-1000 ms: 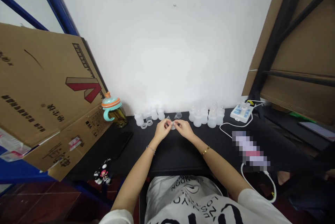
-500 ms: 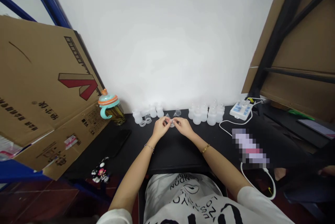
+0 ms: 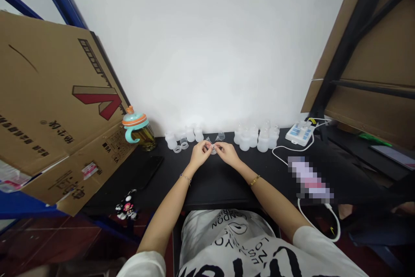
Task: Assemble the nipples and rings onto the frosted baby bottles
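Note:
My left hand (image 3: 201,154) and my right hand (image 3: 226,154) meet at the middle of the black table, fingers pinched. Between the fingertips they hold a small clear bottle ring (image 3: 213,151); the fingers hide part of it, and I cannot tell whether a nipple sits inside. Just behind the hands lie clear cone-shaped nipples (image 3: 221,135). Left of my left hand, loose clear rings (image 3: 184,143) lie in front of several frosted baby bottles (image 3: 170,140). To the right of my right hand stands a group of frosted bottles with tops (image 3: 263,139).
A teal-lidded pitcher (image 3: 140,130), a dark phone (image 3: 152,171) with a charm (image 3: 127,205), and a cardboard box (image 3: 65,108) are on the left. On the right are a white power strip (image 3: 300,133), its cable, and a blurred-out device (image 3: 309,179). A white wall (image 3: 214,52) stands behind.
The view has shifted slightly. Both hands keep their pinch on the clear ring in nearly the same place, with only tiny finger movement.

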Available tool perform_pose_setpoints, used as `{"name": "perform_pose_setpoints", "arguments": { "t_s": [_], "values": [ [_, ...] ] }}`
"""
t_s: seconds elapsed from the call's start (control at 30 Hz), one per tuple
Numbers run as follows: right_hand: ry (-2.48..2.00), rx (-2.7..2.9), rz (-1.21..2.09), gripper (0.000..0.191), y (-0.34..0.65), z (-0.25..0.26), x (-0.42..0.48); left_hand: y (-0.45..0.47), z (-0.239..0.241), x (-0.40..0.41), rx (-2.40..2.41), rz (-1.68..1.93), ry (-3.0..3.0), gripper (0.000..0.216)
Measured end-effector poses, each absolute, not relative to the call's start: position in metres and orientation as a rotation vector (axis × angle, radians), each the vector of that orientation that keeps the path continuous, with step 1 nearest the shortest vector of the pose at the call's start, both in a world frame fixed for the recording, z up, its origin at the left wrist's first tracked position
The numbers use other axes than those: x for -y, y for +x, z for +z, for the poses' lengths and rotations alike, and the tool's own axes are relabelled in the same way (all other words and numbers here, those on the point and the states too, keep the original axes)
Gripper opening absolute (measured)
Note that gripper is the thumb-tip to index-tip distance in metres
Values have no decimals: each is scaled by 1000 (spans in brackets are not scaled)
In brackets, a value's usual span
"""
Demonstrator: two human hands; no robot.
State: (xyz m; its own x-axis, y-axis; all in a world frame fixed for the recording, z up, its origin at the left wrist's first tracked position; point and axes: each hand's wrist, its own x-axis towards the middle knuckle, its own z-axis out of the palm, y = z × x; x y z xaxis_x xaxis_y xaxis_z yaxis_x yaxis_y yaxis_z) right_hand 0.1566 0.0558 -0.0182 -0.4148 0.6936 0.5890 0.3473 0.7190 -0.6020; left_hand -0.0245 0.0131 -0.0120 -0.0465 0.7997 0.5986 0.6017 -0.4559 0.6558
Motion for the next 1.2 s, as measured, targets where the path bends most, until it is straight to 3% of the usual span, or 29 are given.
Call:
{"name": "perform_pose_setpoints", "arguments": {
  "t_s": [0.73, 1.2],
  "values": [
    [-809, 2039, 514, 18, 155, -16, -53, -24, -11, -12, -1514, 1489, 2051, 12],
    [-882, 2040, 501, 17, 157, -14, -54, -26, -16, -14, -1566, 1434, 2075, 20]
  ]
}}
